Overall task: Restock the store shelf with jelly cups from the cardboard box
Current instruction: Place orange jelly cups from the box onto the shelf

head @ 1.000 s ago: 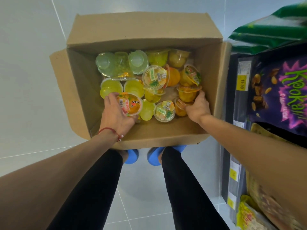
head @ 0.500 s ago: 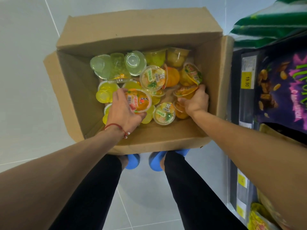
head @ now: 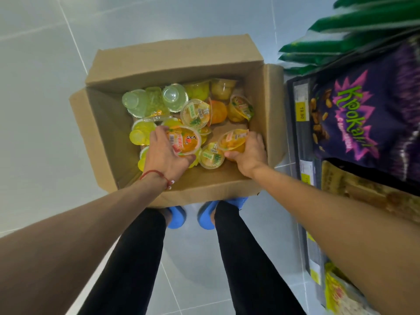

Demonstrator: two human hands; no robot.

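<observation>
Floor: pale grey tiles (head: pixel 41 110) lie under and all around the cardboard box, which stands open on them
Store shelf: a dark shelf front (head: pixel 305 201) with price strips runs along the box's right side, just beside its raised right flap
Cardboard box: the brown box (head: pixel 175 57) sits directly ahead of the person's feet with its flaps folded open
Purple snack bag: a large bag (head: pixel 354 123) with green lettering lies on the shelf, right of the box
Green packs: glossy green packs (head: pixel 341 42) are stacked at the box's far right, beyond the purple bag
Legs: black trousers (head: pixel 245 258) lead to blue shoes (head: pixel 177 218), whose toes are hidden by the box's near wall
Jelly cups: a loose pile (head: pixel 195 112) fills the box's far and left parts, pale green in the far left corner, yellow along the left wall, orange toward the far right; bare cardboard shows along the near wall
Left hand: inside the box, left of centre, the left hand (head: pixel 163 155) has its fingers curled round a cup with an orange printed lid (head: pixel 185 142)
Right hand: inside the box by its right wall, the right hand (head: pixel 250 153) wraps fingers and thumb round an orange jelly cup (head: pixel 233 142), tilted on its side
Red bracelet: a red cord (head: pixel 154 173) circles the left wrist, over the box's near wall
Price tag: a yellow tag (head: pixel 301 112) reading 19.90 sits on the shelf front, just right of the box's right flap
</observation>
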